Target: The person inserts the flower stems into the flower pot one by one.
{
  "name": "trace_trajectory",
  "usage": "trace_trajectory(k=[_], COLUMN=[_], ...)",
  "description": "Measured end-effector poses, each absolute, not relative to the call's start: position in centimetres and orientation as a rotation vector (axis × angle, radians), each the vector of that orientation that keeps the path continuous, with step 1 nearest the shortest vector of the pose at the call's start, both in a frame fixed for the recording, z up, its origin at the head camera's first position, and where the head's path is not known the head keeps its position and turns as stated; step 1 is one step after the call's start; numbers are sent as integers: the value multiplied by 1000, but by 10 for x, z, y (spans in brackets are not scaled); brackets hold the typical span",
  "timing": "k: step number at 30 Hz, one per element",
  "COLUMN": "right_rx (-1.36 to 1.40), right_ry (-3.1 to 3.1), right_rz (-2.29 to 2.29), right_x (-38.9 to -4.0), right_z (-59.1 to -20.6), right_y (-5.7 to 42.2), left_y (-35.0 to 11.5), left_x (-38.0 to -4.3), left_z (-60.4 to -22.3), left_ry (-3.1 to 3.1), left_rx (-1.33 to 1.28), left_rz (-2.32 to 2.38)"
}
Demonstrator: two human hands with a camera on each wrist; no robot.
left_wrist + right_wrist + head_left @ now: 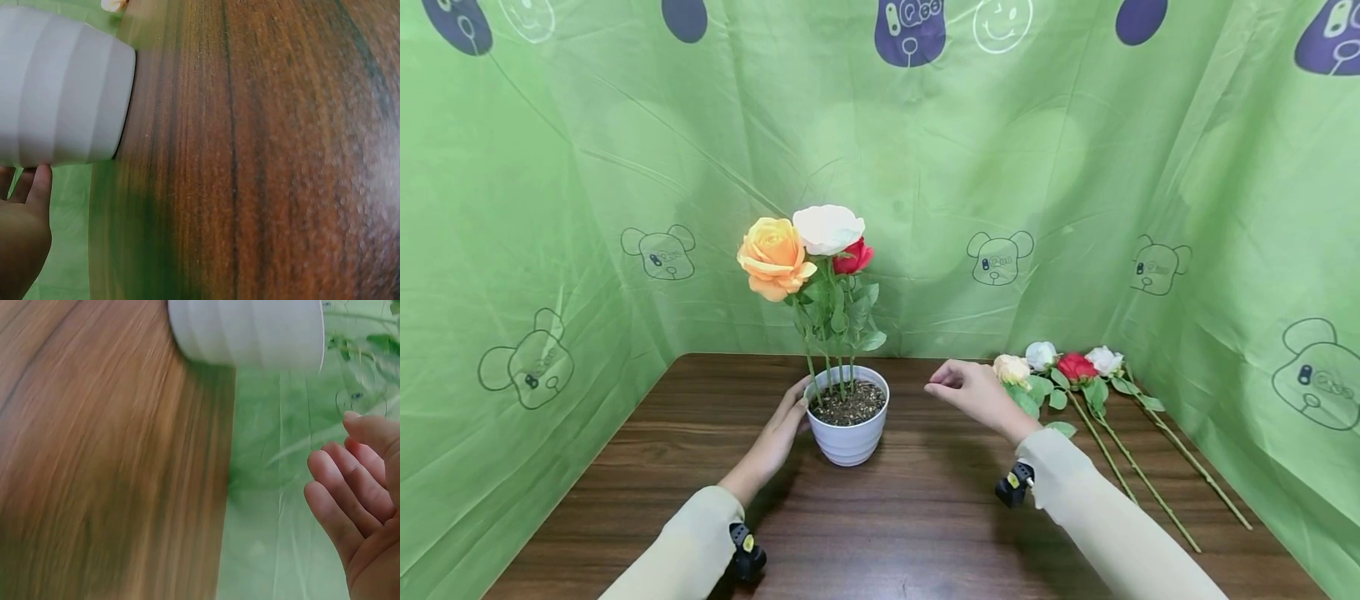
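A white ribbed flowerpot [848, 442] stands upright on the wooden table, filled with dark speckled soil [850, 406]. Planted in it are an orange rose [773, 260], a white rose [829, 229] and a red rose [854, 257], on tall leafy stems. My left hand [781, 427] rests its fingers against the pot's left side; the left wrist view shows the fingertips at the pot wall [69, 94]. Right of the pot, apart from it, my right hand [977, 396] hovers with loosely bent fingers and holds nothing. In the right wrist view its palm and fingers [337, 509] face the camera.
On the table's right side lie several cut roses: a cream one [1011, 369], a white one [1041, 356], a red one [1077, 367] and another white one [1105, 361]. Their long stems [1172, 442] run toward the front right. Green printed cloth [910, 167] surrounds the table.
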State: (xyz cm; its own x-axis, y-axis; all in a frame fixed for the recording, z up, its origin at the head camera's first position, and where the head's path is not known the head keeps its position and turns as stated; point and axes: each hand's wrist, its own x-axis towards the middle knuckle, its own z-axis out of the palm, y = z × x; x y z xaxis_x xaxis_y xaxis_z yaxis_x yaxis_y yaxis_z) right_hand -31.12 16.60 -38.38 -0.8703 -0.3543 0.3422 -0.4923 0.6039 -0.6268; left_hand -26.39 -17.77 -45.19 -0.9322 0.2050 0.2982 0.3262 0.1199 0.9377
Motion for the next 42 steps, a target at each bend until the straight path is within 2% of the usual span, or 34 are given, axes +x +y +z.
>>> trace_trajectory(k=[11,27,34,42], right_rx=[618,317,183,204], right_ry=[-2689,-2874,-2989,-3046], right_rz=[1062,1123,1087,1089], right_x=[-304,-282,-273,-272], right_z=[-401,-442,-453,-454], right_y=[231,319,337,337], left_y=[-181,-182,-183,-181], left_x=[-264,-265,-263,-263], left_z=[-450,-449,-447,-446], left_ry=[-2265,-2256,-2233,-2240], left_rx=[-543,-558,-583,-576], left_rz=[-1992,-1967,-1984,-1987])
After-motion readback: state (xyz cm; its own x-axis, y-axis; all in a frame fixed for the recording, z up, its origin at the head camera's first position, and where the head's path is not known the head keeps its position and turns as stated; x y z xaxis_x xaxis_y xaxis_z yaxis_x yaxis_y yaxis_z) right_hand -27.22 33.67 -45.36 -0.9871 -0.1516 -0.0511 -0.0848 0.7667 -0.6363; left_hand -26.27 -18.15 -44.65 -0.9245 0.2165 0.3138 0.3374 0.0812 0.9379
